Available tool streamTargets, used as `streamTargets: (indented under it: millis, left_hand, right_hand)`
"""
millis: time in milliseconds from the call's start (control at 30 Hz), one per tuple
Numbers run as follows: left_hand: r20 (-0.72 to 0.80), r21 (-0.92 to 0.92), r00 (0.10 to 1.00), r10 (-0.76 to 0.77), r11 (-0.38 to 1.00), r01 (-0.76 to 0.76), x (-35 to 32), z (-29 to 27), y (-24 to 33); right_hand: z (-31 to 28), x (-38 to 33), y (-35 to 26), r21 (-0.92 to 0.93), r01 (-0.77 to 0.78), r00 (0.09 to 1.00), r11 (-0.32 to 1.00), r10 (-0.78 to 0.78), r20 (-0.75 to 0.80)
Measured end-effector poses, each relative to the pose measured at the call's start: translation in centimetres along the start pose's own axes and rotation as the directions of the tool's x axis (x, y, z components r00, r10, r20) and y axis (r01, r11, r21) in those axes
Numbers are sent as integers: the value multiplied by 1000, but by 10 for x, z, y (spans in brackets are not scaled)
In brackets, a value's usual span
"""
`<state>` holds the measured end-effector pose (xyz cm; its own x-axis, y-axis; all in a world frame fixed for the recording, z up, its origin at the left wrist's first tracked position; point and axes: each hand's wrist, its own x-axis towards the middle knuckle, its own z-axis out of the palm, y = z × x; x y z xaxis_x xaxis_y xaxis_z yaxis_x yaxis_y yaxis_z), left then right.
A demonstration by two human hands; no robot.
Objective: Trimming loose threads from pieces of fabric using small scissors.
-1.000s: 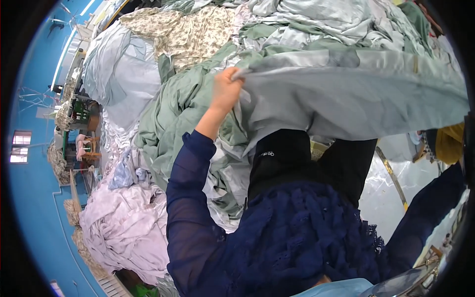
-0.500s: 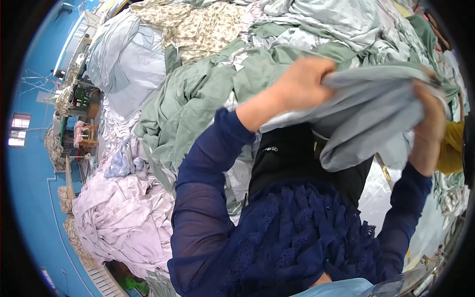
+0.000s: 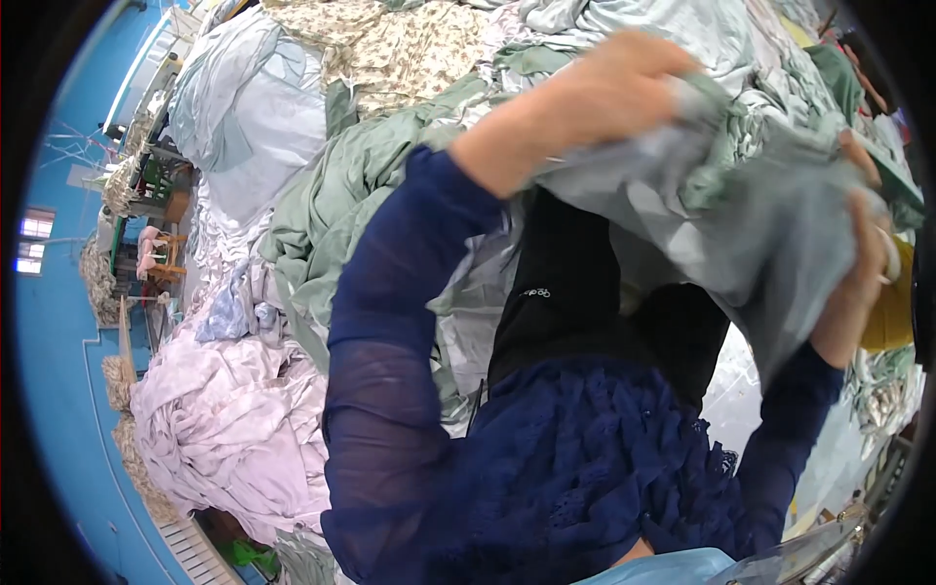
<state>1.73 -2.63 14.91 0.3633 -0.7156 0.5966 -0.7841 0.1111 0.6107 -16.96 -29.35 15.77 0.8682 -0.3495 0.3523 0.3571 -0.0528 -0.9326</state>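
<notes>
A grey-green cloth (image 3: pixel 780 229), blurred by motion, hangs in folds between my hands above my lap. My left hand (image 3: pixel 629 83), raised at the upper middle, is closed on one part of it; the fingertips are hidden by the fabric. Over at the right, my right hand (image 3: pixel 863 234) grips the other side, its fingers curled round the cloth. Below the cloth show my black trousers, and the lower part of the cloth hangs close to my right forearm.
Heaped fabric surrounds me: green cloth (image 3: pixel 336 210) ahead, a pale blue bundle (image 3: pixel 249 117) at the far left, pink cloth (image 3: pixel 234 419) at the near left and floral cloth (image 3: pixel 409 58) at the back. A yellow item (image 3: pixel 889 307) sits beside my right hand. A small wooden stool (image 3: pixel 168 255) stands farther left.
My left hand has moved up and slightly right, still gripping the cloth. The cloth's folds have shifted and spread between the hands. My right hand has moved only slightly.
</notes>
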Motion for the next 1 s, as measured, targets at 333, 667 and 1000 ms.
streamTargets:
  millis: [333,667,1000]
  left_hand:
    - [51,53,954,-295,955,293,-33,61,3]
    - [-255,310,936,-243,896,317,-168,121,-92]
    - [68,-527,969,-237,816,236,-60,197,19]
  right_hand:
    - [9,-14,34,87,-210,974,974,216,-63]
    - [-45,-131,-5,-289,39,546,957,-263,-796]
    - [-87,-180,50,-336,-111,940,935,-11,-342]
